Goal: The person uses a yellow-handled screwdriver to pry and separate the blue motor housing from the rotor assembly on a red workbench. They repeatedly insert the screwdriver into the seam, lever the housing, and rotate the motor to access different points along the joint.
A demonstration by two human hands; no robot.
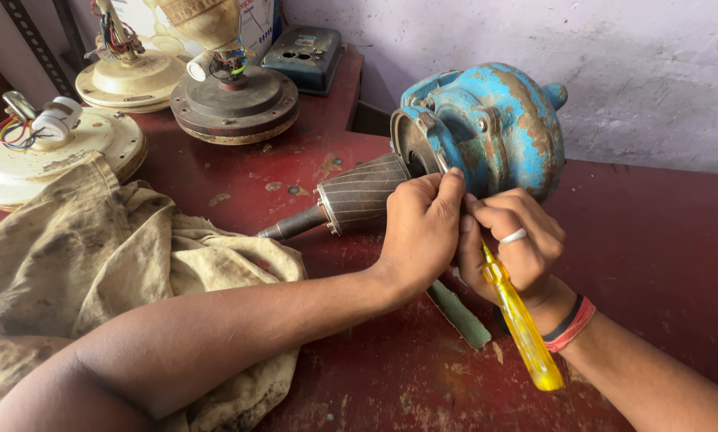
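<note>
1. The blue pump housing (487, 128) sits just beyond both my hands on the red table (655, 240), unclamped. I judge it could roll or shift if I lever hard, since only my left hand (419, 232) steadies it.
2. Its paint is flaked and rusty. The ribbed grey rotor (363, 192) and its shaft stick out to the left of my left grip, and could slide out and knock the table.
3. My right hand (515, 244) has its grip closed around the yellow screwdriver (523, 324), handle trailing toward me. The tip is hidden behind my fingers, so a slip could jab my left fingers, which are pinched against the housing edge right beside it.
4. A dirty cloth (95, 264) lies well to the left.
</note>
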